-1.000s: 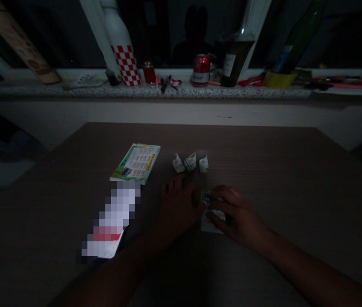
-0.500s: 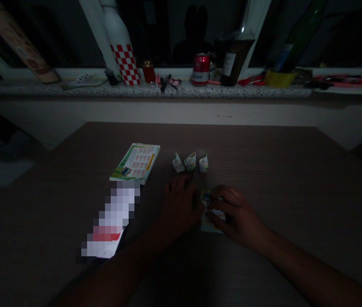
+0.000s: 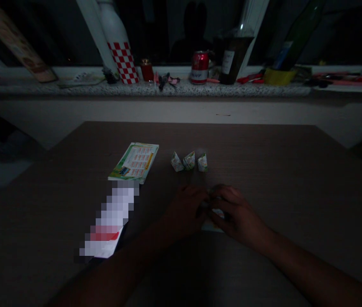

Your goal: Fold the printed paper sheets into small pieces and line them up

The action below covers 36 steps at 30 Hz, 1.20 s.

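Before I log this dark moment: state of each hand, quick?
Left hand: fingers at the paper; open or closed, cannot be told.
Right hand: fingers bent over the paper; pinching or pressing cannot be told.

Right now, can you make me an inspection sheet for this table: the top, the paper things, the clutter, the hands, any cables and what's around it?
Surface: brown table, dimly lit.
Job's things: printed paper partly hidden under the hands; three folded paper pieces in a row beyond them; card stack to the left, its top card printed with a calendar.
Clutter: bright object on the near side of the card stack, too pixelated to name.
Hands: left hand and right hand close together over the printed paper; exact grip too dark to tell.
Cables: nothing seen.
Surroundings: speckled windowsill with a checkered bottle and red can; dark window behind.
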Available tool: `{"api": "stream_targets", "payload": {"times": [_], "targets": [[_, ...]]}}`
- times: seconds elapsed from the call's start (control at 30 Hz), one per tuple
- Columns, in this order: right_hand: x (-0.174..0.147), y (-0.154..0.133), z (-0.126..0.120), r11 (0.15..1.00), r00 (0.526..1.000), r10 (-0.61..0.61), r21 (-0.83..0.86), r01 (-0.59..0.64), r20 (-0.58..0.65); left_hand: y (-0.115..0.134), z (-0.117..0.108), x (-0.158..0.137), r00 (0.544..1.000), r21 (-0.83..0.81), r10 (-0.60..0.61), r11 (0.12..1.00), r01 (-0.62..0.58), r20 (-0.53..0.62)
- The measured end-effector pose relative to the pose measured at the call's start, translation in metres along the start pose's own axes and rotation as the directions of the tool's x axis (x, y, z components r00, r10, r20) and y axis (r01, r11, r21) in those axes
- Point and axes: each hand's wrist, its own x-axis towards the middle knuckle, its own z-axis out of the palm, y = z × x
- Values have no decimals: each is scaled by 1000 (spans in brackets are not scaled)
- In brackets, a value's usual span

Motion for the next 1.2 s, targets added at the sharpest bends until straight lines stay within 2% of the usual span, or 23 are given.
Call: {"api": "stream_targets", "payload": {"times": [0.13, 0.4, 0.57, 0.83, 1.2], "targets": [[-2, 3, -1, 1000, 1000, 11, 9, -11, -6, 3, -3, 0, 999, 40, 2, 999, -4, 53], [-14, 12, -20, 995, 995, 97, -15, -97, -4, 1, -4, -5, 998, 57, 27, 998, -30, 56], [-16, 16, -21, 992, 992, 124, -23, -124, -1, 1, -5, -6, 996, 76, 26, 997, -33, 91], [-7, 31, -18, 985, 986, 154, -66, -158, -57, 1, -5, -5, 991, 79, 10, 997, -21, 133], [11, 44, -14, 969, 969, 210, -103, -224, -134, 3, -6, -4, 992, 80, 0, 997, -10, 126]]}}
